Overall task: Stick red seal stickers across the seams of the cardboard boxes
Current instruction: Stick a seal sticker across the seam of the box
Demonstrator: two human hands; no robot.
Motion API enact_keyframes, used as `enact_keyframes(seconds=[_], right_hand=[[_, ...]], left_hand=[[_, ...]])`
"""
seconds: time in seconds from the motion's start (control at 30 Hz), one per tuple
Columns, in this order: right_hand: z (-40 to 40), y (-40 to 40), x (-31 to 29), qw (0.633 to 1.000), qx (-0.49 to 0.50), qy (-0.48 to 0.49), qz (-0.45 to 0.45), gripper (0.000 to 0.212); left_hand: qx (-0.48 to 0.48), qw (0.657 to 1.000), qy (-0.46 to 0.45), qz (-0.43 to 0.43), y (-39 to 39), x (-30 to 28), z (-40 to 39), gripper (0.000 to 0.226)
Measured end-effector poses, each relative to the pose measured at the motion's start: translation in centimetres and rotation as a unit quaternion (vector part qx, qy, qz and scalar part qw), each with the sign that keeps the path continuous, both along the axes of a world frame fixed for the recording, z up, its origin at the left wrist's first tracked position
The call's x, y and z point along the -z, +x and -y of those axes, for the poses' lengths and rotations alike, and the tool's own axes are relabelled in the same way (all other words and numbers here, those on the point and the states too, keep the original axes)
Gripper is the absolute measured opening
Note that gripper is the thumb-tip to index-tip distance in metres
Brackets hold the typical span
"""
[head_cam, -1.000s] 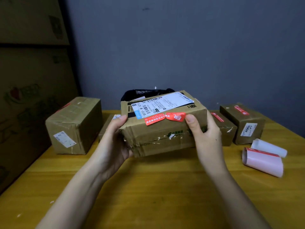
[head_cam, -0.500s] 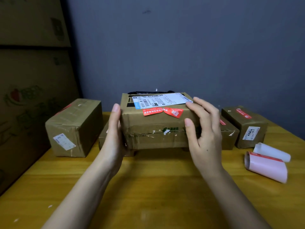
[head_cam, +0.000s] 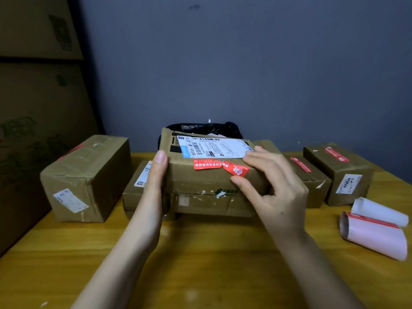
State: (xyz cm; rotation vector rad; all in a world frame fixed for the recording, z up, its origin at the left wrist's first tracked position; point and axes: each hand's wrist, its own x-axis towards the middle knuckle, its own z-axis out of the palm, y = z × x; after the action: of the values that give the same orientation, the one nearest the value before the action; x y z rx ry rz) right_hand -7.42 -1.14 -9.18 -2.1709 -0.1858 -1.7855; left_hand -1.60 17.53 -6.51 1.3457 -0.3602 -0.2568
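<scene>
Box (head_cam: 207, 181) btwn 2 hands, parcels (head_cam: 87, 177) beside, sticker roll (head_cam: 374, 236)

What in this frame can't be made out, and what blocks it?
Head view:
- Right end of the middle box: covered by the right hand.
- Its left side: behind the left hand.
- White label and red stickers: print too small.
- Black bag: mostly behind the box.
- Small box: partly behind the left hand.
</scene>
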Motion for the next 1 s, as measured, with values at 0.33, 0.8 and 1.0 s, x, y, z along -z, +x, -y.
enact_keyframes(seconds=[0.33, 0.8, 1.0], right_hand=[[0.7, -0.8, 1.0, 0.993, 0.074, -0.09, 0.014, 0.035], [-0.7, -0.6, 1.8, 0.997, 0.028, -0.071, -0.021, 0.029], [-0.6, -0.8, 2.0, 0.993, 0.051, -0.105, 0.023, 0.02]], left_hand=[[0.003, 0.999, -0.045, 0.028, 0.2, 2.0, 0.3, 0.046], [-0.019, 0.997, -0.071, 0.001, 0.3, 2.9, 0.2, 0.056], [-0.021, 0.998, -0.063, -0.009, 0.3, 3.2, 0.3, 0.049]])
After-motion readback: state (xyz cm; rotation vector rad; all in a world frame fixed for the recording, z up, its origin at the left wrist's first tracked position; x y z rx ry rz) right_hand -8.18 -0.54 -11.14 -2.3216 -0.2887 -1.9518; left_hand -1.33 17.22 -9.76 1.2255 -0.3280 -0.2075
